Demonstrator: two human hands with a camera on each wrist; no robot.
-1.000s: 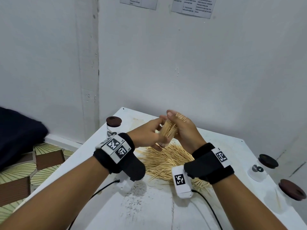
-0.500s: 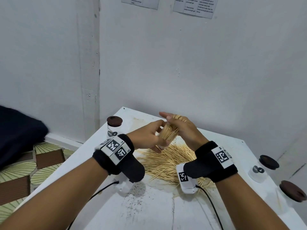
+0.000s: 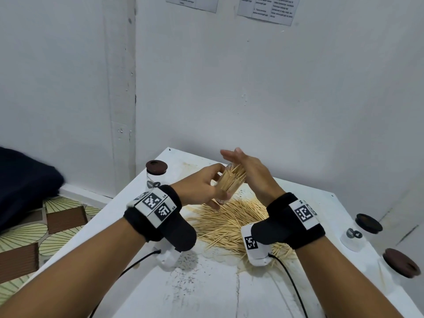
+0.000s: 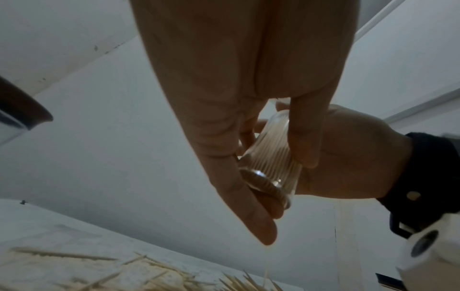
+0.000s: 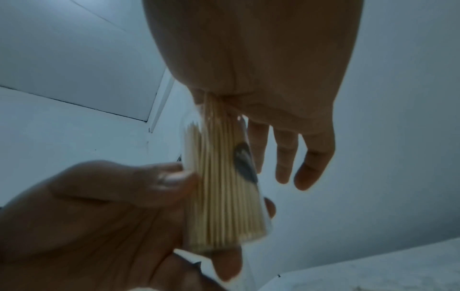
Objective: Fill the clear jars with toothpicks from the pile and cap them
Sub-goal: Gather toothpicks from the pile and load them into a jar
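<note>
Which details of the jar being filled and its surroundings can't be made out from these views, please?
- Mouth of the clear toothpick-filled jar: covered by the open right hand in the head view.
- Dark label on that jar: blurred in the right wrist view.
- Printed white wall sheets: cut off by the top edge, text too small.
- Jar bottom: partly hidden by the left hand.

My hands meet above pile (image 3: 231, 223), jar (image 3: 230, 183) between them, blocking path over pile's far part. Pile spreads across table (image 3: 206, 290) middle; near edge of it runs under right wrist. I see bare tabletop on near side of pile, open for a hand. Left of pile, capped jar (image 3: 156, 175) stands at far left corner. Right of pile, two capped jars (image 3: 360, 230) (image 3: 399, 263) line right edge. Wall (image 3: 275, 99) just beyond pile closes far side. Cables (image 3: 289, 278) trail across near tabletop.
</note>
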